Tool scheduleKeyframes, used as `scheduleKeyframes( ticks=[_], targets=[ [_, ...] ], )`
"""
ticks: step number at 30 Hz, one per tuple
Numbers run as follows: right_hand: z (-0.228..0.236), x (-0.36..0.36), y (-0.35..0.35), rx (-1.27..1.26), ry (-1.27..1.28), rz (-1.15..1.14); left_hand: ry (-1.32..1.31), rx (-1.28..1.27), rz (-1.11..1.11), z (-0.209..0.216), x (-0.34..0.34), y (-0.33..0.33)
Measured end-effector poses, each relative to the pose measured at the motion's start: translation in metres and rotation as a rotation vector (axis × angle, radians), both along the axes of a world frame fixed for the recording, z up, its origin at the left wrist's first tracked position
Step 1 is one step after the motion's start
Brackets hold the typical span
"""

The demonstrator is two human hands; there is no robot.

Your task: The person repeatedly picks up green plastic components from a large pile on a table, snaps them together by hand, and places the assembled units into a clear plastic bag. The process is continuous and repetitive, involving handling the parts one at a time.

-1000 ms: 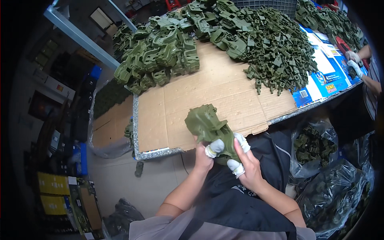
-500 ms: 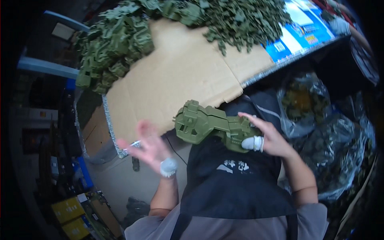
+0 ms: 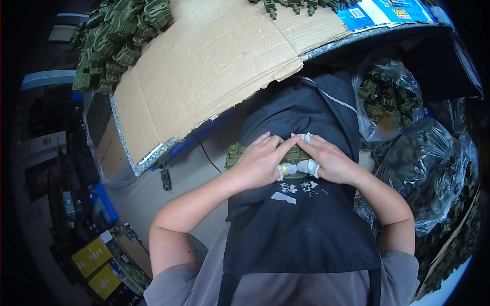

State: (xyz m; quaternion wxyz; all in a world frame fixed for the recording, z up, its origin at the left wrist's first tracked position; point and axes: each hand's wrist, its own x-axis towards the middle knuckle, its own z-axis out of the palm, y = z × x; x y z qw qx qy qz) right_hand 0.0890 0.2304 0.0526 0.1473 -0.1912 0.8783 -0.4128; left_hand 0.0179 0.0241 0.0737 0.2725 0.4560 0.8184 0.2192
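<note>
An olive-green plastic toy vehicle part (image 3: 234, 155) rests over my lap against the dark apron (image 3: 298, 229). My left hand (image 3: 261, 159) grips it from the left, fingers over its far side and thumb on the near side. From the right, my right hand (image 3: 329, 158) closes on the same part. Both thumbs wear white finger covers and meet at its near edge. My hands hide most of the part; its blocky left end sticks out.
Ahead stands a cardboard-topped table (image 3: 204, 66) with a heap of green plastic parts (image 3: 120, 35) at left. Clear plastic bags of green parts (image 3: 385, 97) sit at right. One small green piece (image 3: 166, 179) lies on the floor, near yellow boxes (image 3: 92, 257) at lower left.
My left hand, raised and spread apart from the part, has come down onto it. The part has moved lower, and both hands now clasp it. The view has tilted downward.
</note>
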Motion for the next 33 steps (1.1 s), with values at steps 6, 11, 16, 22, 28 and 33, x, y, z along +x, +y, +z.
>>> scheduleKeyframes(
  ticks=[6, 11, 16, 22, 28, 33],
  targets=[
    [-0.028, 0.012, -0.005, -0.158, -0.085, -0.179, -0.029, 0.014, -0.025, -0.008, -0.004, 0.003],
    [-0.025, 0.017, -0.012, -0.026, -0.013, -0.151, 0.015, -0.005, -0.084, -0.012, -0.009, 0.004],
    [-0.024, 0.021, -0.013, -0.004, -0.058, -0.226, -0.023, -0.065, -0.114, -0.012, -0.019, 0.013],
    [-0.053, 0.011, -0.010, -0.470, -0.375, -0.379, -0.101, -0.164, -0.119, -0.009, -0.025, 0.019],
    [-0.063, 0.017, -0.012, -0.454, -0.288, -0.380, -0.100, -0.208, -0.134, -0.015, -0.023, 0.021],
    [-0.065, 0.015, 0.000, -0.591, -0.440, -0.319, 0.056, -0.092, -0.104, 0.004, -0.029, 0.002]
  ],
)
